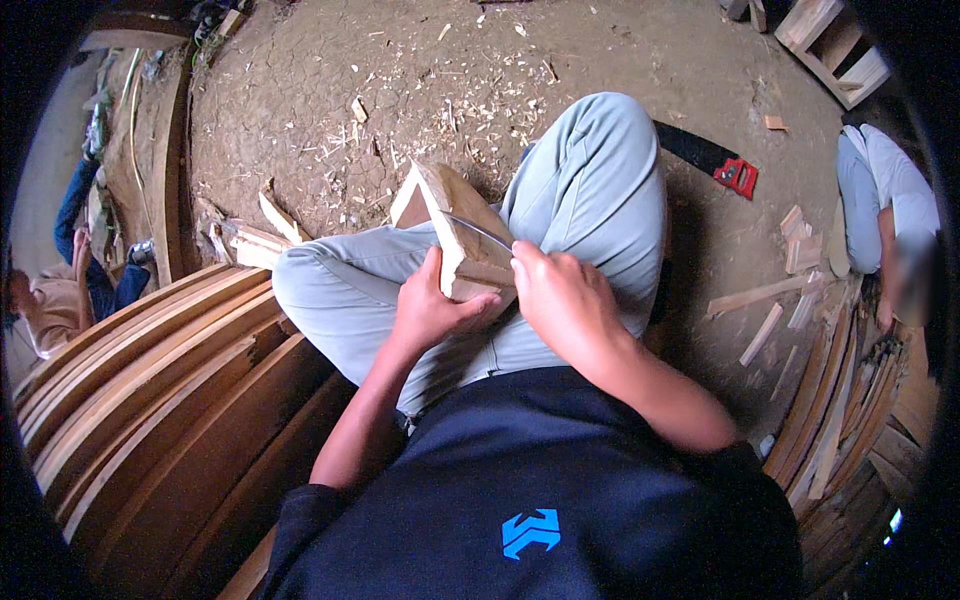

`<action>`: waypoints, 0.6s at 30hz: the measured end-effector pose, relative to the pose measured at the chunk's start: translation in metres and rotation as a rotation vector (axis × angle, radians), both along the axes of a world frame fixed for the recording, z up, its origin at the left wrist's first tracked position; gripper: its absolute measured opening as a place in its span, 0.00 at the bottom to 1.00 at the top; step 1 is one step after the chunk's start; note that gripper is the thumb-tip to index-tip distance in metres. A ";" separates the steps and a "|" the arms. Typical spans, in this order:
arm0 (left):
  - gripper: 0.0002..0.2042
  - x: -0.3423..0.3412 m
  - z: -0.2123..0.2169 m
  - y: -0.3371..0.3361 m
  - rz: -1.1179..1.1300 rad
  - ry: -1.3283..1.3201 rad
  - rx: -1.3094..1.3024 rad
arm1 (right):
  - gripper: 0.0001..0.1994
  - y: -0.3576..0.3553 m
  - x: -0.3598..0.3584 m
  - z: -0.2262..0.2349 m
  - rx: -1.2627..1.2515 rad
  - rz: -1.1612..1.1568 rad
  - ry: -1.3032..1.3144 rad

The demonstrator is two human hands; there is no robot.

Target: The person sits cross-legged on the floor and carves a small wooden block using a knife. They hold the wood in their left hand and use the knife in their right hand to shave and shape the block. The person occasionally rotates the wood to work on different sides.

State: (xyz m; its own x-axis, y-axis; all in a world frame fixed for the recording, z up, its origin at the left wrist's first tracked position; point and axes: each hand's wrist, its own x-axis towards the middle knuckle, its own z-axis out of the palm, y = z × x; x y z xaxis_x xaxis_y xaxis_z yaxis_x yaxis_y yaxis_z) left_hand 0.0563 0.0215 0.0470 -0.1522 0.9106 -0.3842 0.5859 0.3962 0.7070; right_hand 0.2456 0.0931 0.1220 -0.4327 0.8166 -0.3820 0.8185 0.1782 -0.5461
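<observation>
A pale wooden block [455, 225] rests on my lap, its far end propped toward the dirt floor. My left hand [430, 305] grips the block's near end from the left, thumb under its edge. My right hand [565, 300] is closed around the handle of a knife; the thin curved metal blade [478, 232] lies across the block's top face. My legs in light grey trousers [590, 190] are crossed under the block.
Long curved wooden planks [160, 400] are stacked at my left, more planks [840, 410] at my right. Wood chips litter the cracked dirt floor [450, 80]. A saw with a red handle [735, 175] lies beyond my right knee. Other people sit at the far left [60, 290] and right [890, 220].
</observation>
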 end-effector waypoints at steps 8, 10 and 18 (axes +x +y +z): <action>0.38 -0.001 -0.005 0.001 -0.025 0.017 -0.031 | 0.09 0.004 -0.004 0.011 0.047 0.032 -0.048; 0.38 0.001 -0.010 -0.001 0.000 0.005 0.026 | 0.09 0.004 -0.002 0.012 0.040 0.023 -0.046; 0.35 0.004 -0.003 0.000 -0.001 -0.024 0.068 | 0.09 0.006 0.001 0.022 0.023 0.052 -0.015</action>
